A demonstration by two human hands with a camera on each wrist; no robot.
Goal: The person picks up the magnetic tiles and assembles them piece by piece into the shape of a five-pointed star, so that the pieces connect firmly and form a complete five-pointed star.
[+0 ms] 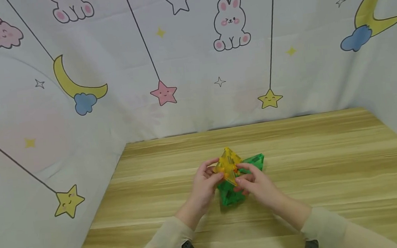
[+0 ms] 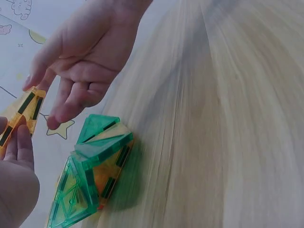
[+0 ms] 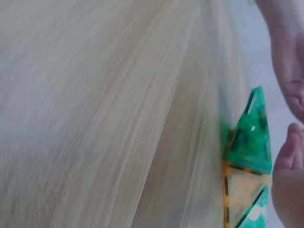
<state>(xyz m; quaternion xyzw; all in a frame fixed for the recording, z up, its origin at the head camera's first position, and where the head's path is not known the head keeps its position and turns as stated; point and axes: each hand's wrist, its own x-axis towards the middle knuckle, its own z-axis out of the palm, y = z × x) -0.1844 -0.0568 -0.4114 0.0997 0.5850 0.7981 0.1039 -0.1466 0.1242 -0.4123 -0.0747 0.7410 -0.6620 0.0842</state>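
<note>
In the head view my left hand (image 1: 203,184) pinches the left side of a see-through orange triangular magnetic tile piece (image 1: 228,163) between thumb and fingers. My right hand (image 1: 259,185) has its thumb and index finger on the right side of that piece. Just beneath it sit green triangular magnetic tiles (image 1: 232,195), partly covered by the hands. From the left wrist, the right hand (image 2: 90,57) touches the upper end of the orange piece (image 2: 28,109), and the left hand (image 2: 19,175) holds it lower down. Green tiles (image 2: 71,194) stand joined to orange tiles (image 2: 107,175).
The wood-grain table (image 1: 327,160) extends around the tiles. A white cloth (image 1: 197,61) printed with rabbits, stars and moons hangs behind it and along the sides. In the right wrist view, a green tile shape (image 3: 251,137) rises from an orange-edged base (image 3: 242,190).
</note>
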